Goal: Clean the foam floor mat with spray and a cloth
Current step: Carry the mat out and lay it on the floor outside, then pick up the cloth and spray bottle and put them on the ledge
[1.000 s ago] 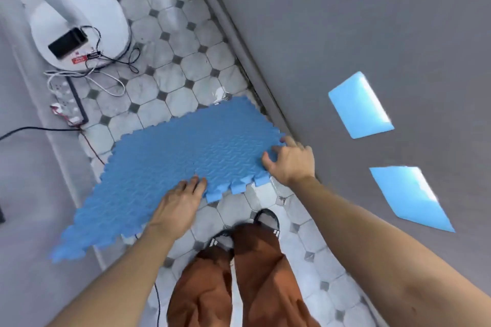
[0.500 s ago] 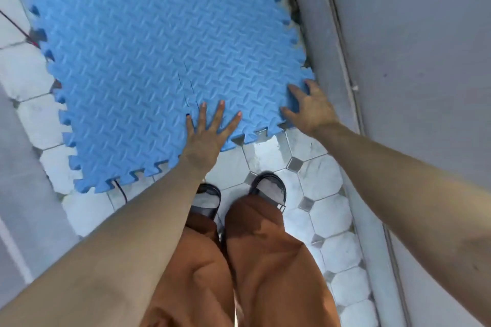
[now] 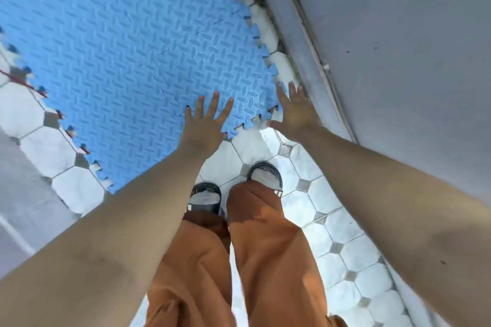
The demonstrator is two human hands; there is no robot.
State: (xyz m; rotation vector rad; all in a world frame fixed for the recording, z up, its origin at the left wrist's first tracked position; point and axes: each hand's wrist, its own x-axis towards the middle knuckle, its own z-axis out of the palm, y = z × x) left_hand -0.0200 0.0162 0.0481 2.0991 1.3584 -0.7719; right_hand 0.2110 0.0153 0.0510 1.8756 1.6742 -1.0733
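Observation:
The blue foam floor mat (image 3: pixel 127 56), with a raised diamond pattern and jigsaw edges, lies flat on the tiled floor and fills the upper left. My left hand (image 3: pixel 206 125) rests flat on its near edge, fingers spread, holding nothing. My right hand (image 3: pixel 293 111) is open at the mat's near right corner, fingers apart, partly over the tile beside the wall. No spray bottle or cloth is in view.
White octagonal floor tiles (image 3: pixel 342 225) run beneath and around the mat. A grey wall with a baseboard (image 3: pixel 305 42) lines the right side. My feet in dark sandals (image 3: pixel 264 172) and orange trousers stand just before the mat. A red cable (image 3: pixel 24 82) crosses the left mat edge.
The mat has gone from held up off the floor to lying flat. Both hands released their grip on its near edge and now lie open on it. The camera tilted down closer.

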